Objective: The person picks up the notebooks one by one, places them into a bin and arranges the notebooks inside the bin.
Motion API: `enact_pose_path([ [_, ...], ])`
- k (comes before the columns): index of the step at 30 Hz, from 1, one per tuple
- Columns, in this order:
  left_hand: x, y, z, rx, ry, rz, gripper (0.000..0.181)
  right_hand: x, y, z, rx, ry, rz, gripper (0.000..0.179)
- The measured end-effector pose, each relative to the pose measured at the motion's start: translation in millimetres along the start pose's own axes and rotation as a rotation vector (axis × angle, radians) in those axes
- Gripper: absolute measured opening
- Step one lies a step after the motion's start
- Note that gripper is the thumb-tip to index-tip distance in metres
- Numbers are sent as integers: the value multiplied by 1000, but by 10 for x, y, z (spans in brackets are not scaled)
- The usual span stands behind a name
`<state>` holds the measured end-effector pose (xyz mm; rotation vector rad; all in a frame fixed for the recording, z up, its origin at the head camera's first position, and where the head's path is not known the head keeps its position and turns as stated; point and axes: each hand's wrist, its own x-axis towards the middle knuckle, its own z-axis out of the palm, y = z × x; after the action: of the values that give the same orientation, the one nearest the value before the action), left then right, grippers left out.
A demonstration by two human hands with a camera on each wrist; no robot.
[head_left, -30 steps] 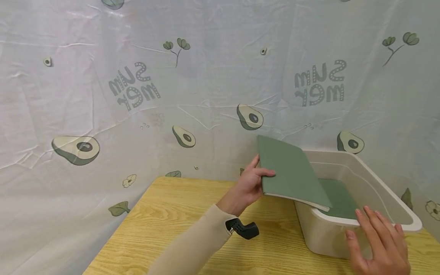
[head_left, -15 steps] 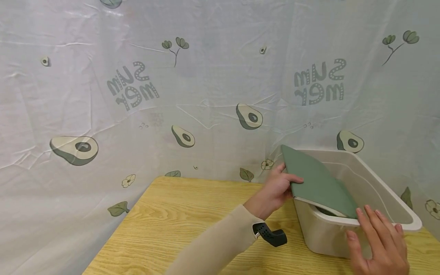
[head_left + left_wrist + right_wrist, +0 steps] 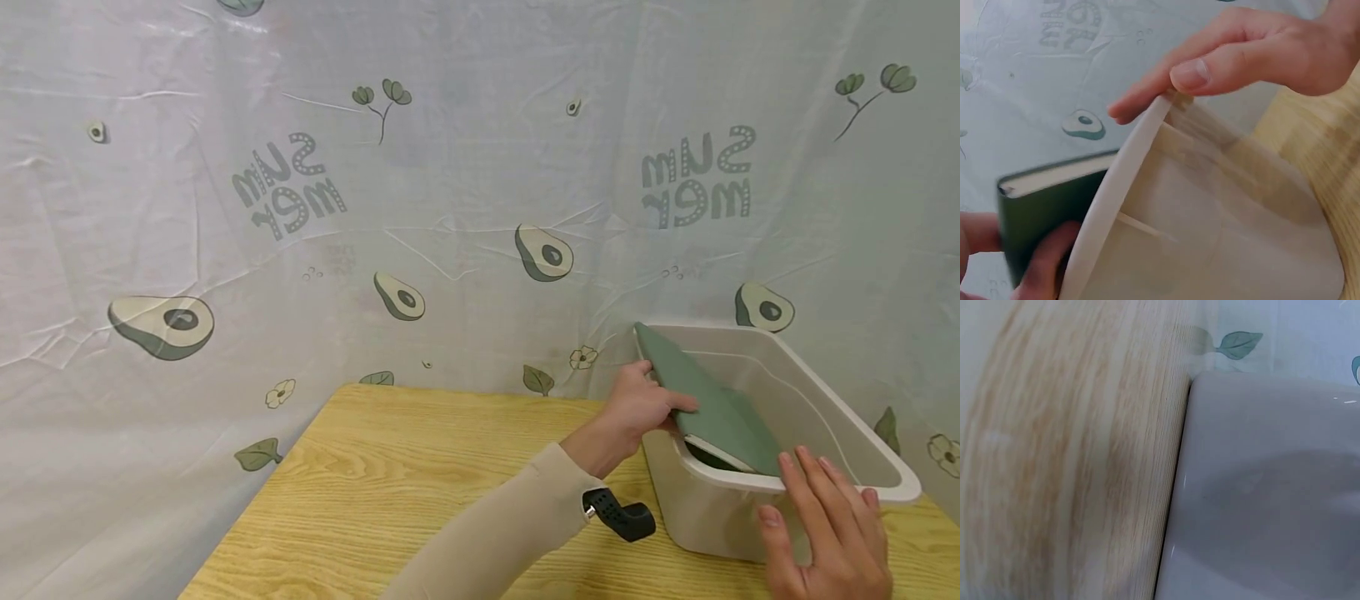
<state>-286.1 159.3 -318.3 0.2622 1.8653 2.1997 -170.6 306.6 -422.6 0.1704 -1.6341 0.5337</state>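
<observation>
My left hand (image 3: 637,404) grips a green notebook (image 3: 712,400) by its left side, the thumb lying on the cover. The notebook is tilted down to the right, its lower part inside a beige plastic bin (image 3: 720,508) and its left edge over the bin's rim. In the left wrist view the notebook (image 3: 1054,181) shows its pale page edges, with the fingers beneath it. My right hand (image 3: 832,533) rests on the bin's near rim, fingers extended. The right wrist view shows the bin's outer wall (image 3: 1272,487) but not the hand.
The bin stands at the right side of a wooden table (image 3: 420,467). Behind the table hangs a pale curtain (image 3: 465,167) printed with avocados and lettering. A black wrist mount (image 3: 618,512) juts from the left sleeve (image 3: 510,517).
My left hand has carried the notebook to the right and lower into the bin, covering the green surface seen inside earlier. The right hand has stayed on the rim.
</observation>
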Motion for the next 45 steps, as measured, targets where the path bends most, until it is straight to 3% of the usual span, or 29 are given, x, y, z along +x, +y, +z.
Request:
enact_pose_path([
  [4, -27, 60, 37, 186, 12, 4, 59, -7, 10, -4, -4, -12, -6, 59],
  [8, -92, 127, 111, 488, 31, 39, 76, 4, 9, 1, -2, -10, -16, 59],
  [12, -162, 135, 166, 744, 22, 136, 72, 31, -15, 12, 21, 19, -30, 59],
  [15, -191, 117, 195, 839, 38, 175, 63, 6, 3, -27, 2, -26, 3, 59],
  [18, -206, 104, 224, 879, 66, 174, 54, -34, 32, -73, -34, -92, 49, 59],
  [23, -204, 79, 252, 901, 79, 177, 42, -63, 63, -82, -43, -110, 65, 59],
  [32, -143, 82, 221, 1052, -73, 217, 31, -22, 25, -63, -15, -73, 38, 60],
  [39, -158, 57, 205, 1036, -123, 249, 31, 14, -26, -3, 42, 16, -23, 58],
  [45, -237, 32, 86, 1009, -136, 360, 36, 9, 5, -1, 32, 24, -39, 58],
])
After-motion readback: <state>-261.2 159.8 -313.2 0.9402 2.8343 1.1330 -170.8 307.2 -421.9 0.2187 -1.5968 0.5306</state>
